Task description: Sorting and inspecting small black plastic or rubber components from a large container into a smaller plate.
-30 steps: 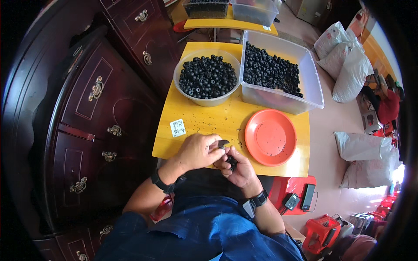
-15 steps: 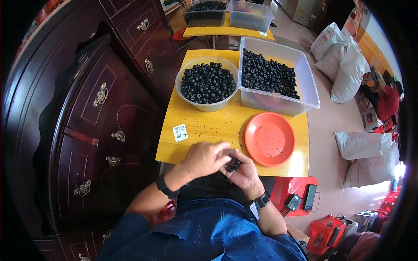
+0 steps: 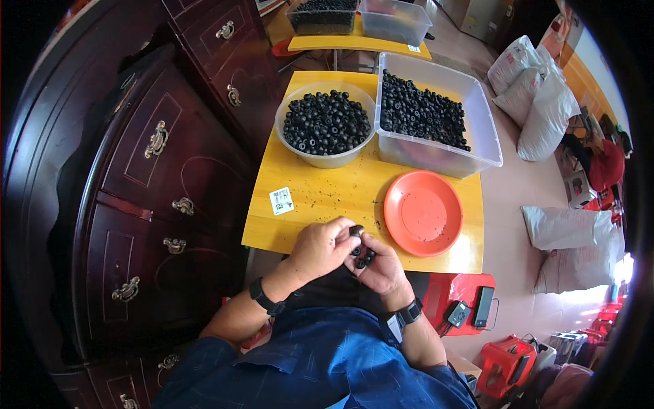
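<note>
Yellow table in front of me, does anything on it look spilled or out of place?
Yes, dark crumbs lie scattered across the yellow table in front of the bowl, with a few in the red plate. The loose, uneven scatter looks like spilled debris.

The beads [image 3: 325, 123] are black, a few ringed in grey. Their bowl [image 3: 327, 161] and the bin [image 3: 485, 129] are a cloudy, see-through white; the plate [image 3: 422, 208] is plain orange-red, the table [image 3: 264, 235] bright yellow with dark specks. The shirt [image 3: 327, 354] is deep blue — thin pale streaks across it — and the cabinet [image 3: 126, 235] dark reddish brown, its handles [image 3: 157, 140] brassy.
</note>
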A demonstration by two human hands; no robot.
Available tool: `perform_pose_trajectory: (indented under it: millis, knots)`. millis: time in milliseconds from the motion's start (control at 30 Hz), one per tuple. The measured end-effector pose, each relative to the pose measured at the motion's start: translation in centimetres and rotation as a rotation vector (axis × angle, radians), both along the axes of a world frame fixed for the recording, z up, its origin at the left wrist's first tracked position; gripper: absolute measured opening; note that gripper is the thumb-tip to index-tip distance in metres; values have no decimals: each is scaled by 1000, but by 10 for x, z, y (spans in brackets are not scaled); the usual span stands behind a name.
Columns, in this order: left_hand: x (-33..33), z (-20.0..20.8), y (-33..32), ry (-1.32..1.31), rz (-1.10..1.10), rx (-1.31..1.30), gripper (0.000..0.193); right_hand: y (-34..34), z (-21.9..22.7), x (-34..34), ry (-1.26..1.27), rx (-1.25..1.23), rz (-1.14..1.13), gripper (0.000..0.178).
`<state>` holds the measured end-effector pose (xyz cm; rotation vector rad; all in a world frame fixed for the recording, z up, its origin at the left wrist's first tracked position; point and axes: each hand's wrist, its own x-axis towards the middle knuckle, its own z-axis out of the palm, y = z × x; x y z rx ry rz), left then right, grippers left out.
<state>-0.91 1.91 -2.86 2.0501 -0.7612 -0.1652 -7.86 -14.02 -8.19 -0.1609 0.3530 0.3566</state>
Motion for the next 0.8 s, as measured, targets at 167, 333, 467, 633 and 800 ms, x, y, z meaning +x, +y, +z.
perform_pose_trajectory:
  millis: [167,333,467,633,800]
  knots:
    - [-4,5,-3,268,3,-190,16,0,0,-1,-145,-77,29,20]
    - [-8,-20,-1,196,39,-252,22,0,-1,-3,-161,48,32,21]
    - [-9,-10,-2,57,6,-164,24,-2,-2,-6,-110,51,19,19]
    - [-8,-11,-1,-119,-10,-162,24,-1,-5,-5,-81,-55,-34,14]
    - [-7,-14,-2,-141,-16,-176,18,-2,-11,-4,-130,-81,-55,16]
